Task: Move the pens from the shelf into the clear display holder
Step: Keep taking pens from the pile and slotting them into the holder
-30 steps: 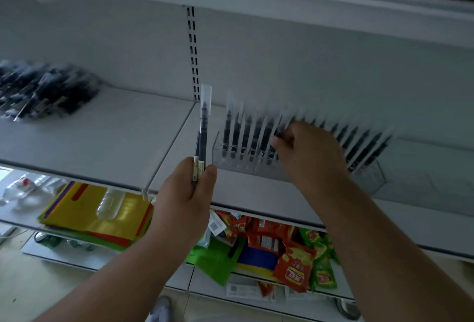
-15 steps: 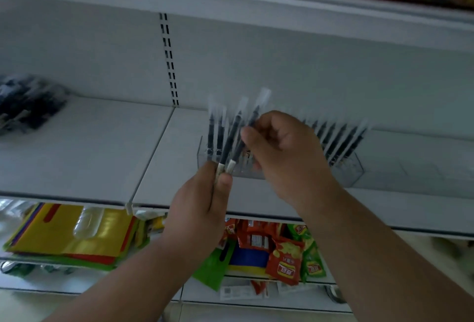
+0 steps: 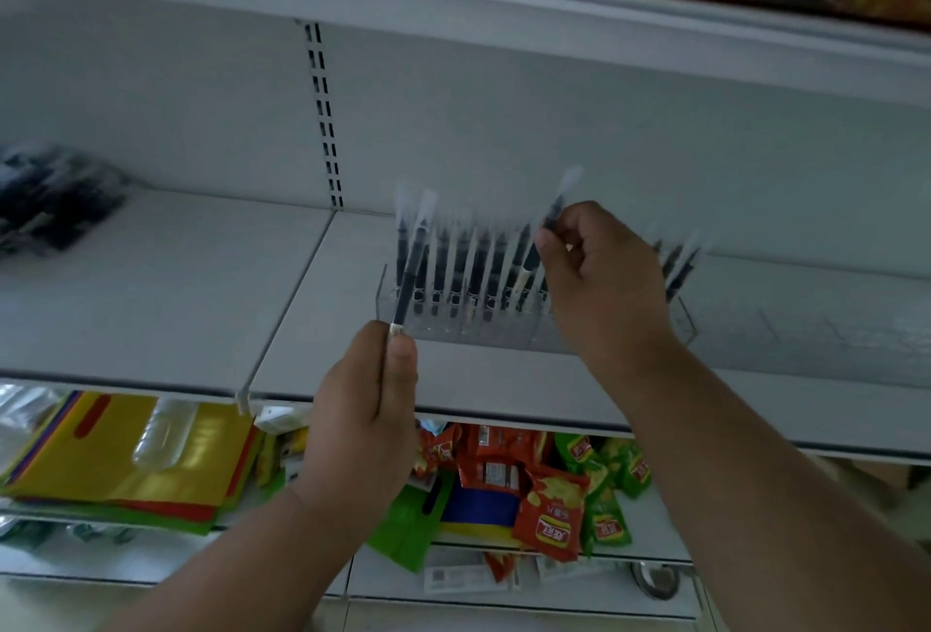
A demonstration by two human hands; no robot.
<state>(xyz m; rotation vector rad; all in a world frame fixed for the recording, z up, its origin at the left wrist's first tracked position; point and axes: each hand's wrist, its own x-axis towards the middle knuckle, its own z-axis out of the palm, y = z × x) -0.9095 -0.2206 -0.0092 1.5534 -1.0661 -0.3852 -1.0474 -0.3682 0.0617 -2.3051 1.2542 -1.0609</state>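
Left hand (image 3: 362,409) pinches one pen (image 3: 410,273) upright; right hand (image 3: 604,278) pinches another pen (image 3: 551,223) over the clear holder (image 3: 529,329).

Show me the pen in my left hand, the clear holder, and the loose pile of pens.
Left-hand pen (image 3: 410,273), head view, mid barrel.
Clear holder (image 3: 504,329), head view, front wall.
Loose pen pile (image 3: 50,200), head view, middle of the heap.

Dim, even, bluish-grey lighting with soft shadows beneath the shelf (image 3: 151,278). Motion blur smears the pens (image 3: 453,258); wide-angle distortion bends shelf edges near the frame borders.
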